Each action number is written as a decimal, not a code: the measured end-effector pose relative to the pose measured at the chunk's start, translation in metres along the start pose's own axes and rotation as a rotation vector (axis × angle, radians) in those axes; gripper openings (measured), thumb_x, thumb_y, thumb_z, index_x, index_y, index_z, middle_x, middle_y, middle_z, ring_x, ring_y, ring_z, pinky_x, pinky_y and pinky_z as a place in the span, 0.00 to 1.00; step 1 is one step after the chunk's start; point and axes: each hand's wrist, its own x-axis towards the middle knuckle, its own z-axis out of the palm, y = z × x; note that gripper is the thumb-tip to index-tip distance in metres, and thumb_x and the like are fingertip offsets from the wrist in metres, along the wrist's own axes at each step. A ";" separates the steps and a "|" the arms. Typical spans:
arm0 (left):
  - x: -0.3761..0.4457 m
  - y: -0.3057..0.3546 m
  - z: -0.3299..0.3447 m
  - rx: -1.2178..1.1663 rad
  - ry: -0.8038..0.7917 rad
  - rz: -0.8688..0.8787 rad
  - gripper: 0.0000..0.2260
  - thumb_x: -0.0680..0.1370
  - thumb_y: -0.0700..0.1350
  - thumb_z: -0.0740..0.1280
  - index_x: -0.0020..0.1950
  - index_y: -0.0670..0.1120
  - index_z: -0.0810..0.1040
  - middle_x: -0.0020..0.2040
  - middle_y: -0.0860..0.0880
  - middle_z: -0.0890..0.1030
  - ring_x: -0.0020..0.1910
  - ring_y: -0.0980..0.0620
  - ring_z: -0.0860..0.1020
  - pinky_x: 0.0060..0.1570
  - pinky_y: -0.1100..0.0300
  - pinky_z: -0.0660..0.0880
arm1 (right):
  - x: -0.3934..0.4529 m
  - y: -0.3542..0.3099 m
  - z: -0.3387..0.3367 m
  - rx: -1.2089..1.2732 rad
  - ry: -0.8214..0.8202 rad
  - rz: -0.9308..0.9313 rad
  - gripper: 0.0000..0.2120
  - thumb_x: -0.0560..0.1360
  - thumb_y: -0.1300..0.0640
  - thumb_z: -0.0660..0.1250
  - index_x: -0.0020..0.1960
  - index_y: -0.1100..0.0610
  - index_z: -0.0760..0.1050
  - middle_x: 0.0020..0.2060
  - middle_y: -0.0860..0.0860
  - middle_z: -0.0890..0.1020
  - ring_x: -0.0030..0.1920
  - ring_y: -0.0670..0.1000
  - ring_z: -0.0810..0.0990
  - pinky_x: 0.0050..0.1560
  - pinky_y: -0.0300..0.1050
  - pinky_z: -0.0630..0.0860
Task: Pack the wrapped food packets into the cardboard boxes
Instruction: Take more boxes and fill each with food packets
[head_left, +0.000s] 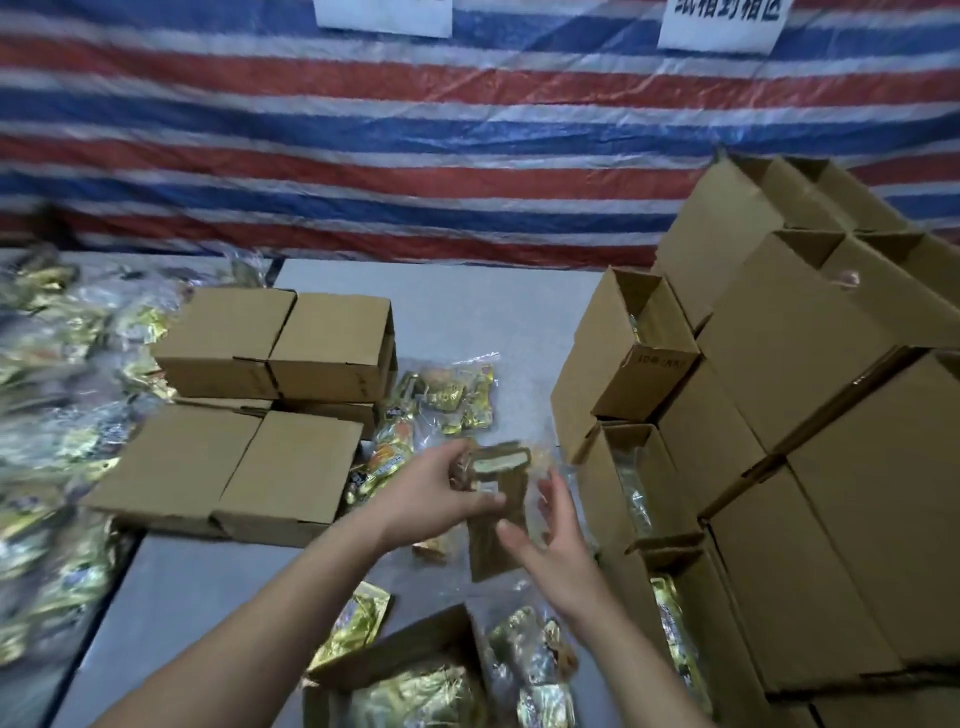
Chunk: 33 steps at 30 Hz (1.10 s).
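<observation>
Left hand (436, 493) grips the small box (493, 512) mid-bench; right hand (550, 540), fingers loose, should steady its side before packets go in.

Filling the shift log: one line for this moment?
left hand: grips small brown cardboard box | right hand: open beside it | grey table

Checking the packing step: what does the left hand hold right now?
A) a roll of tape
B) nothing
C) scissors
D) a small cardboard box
D: the left hand grips the top of a small cardboard box held above the table, while the right hand hovers open beside it.
</observation>
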 end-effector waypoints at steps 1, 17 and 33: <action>-0.006 0.013 -0.006 -0.090 -0.012 0.027 0.13 0.74 0.42 0.76 0.56 0.52 0.79 0.45 0.61 0.85 0.45 0.66 0.82 0.44 0.71 0.76 | 0.001 -0.014 0.004 0.042 -0.034 -0.046 0.60 0.55 0.29 0.77 0.79 0.42 0.53 0.71 0.38 0.70 0.69 0.44 0.71 0.67 0.49 0.72; -0.109 -0.048 -0.048 -0.084 0.131 -0.154 0.24 0.76 0.61 0.64 0.70 0.55 0.71 0.66 0.54 0.76 0.64 0.57 0.75 0.67 0.54 0.72 | -0.032 -0.063 0.043 -0.364 -0.387 -0.141 0.15 0.76 0.60 0.71 0.58 0.43 0.76 0.48 0.44 0.85 0.48 0.48 0.84 0.44 0.41 0.81; -0.161 -0.179 0.020 0.088 0.097 -0.342 0.09 0.84 0.47 0.58 0.59 0.48 0.77 0.51 0.47 0.82 0.52 0.49 0.79 0.56 0.56 0.74 | -0.012 0.050 0.129 -1.515 -0.955 0.206 0.21 0.75 0.58 0.64 0.67 0.61 0.74 0.63 0.60 0.79 0.60 0.61 0.79 0.60 0.50 0.78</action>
